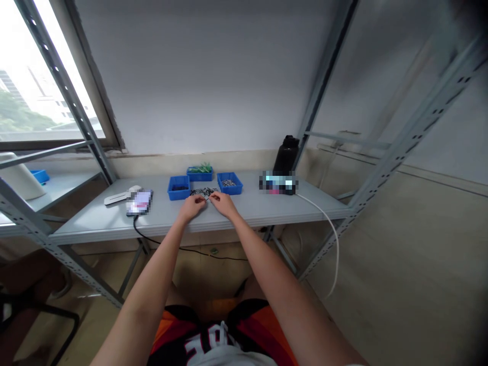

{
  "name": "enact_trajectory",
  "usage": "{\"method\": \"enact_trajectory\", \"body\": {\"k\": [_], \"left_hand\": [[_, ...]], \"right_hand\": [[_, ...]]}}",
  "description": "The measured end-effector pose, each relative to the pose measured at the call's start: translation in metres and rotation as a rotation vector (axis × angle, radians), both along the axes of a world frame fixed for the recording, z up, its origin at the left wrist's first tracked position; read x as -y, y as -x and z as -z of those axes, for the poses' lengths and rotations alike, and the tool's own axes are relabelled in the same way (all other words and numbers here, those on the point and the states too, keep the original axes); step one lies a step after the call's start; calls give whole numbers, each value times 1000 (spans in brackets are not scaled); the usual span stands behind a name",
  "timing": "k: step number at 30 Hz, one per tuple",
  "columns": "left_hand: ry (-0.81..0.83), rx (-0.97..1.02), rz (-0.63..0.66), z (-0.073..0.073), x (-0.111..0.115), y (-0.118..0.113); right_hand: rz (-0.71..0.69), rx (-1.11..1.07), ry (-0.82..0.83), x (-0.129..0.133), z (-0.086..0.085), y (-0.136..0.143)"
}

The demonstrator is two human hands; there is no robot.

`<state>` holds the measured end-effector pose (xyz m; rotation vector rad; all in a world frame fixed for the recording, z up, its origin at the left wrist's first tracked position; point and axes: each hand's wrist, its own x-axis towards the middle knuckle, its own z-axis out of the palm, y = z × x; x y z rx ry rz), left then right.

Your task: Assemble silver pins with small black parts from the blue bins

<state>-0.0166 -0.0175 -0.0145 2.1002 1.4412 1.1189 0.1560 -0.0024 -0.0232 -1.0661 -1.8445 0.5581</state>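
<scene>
Just left of frame centre, the left hand (194,206) and right hand (223,204) pinch a small, thin part (207,199), material unclear. The dark-and-silver pile (205,191) and rectangular blue plastic bins (179,195) sit close, presumably shortening reach.

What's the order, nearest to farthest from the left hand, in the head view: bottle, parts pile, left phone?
From the left hand:
1. Parts pile: just beyond the fingertips.
2. Left phone: off to the left.
3. Bottle: far right, toward the back.
</scene>
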Motion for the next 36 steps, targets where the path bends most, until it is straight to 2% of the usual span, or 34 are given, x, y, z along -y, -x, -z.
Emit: {"method": "enact_trajectory", "body": {"k": [13,24,36], "left_hand": [[-41,116,-77,0,1,0],[-51,112,-19,-3,2,0],[-8,74,-78,2,-2,2]], "right_hand": [[-27,43,21,-1,1,-1],[-90,177,21,-1,4,2],[-14,5,8,-3,4,-1]]}}
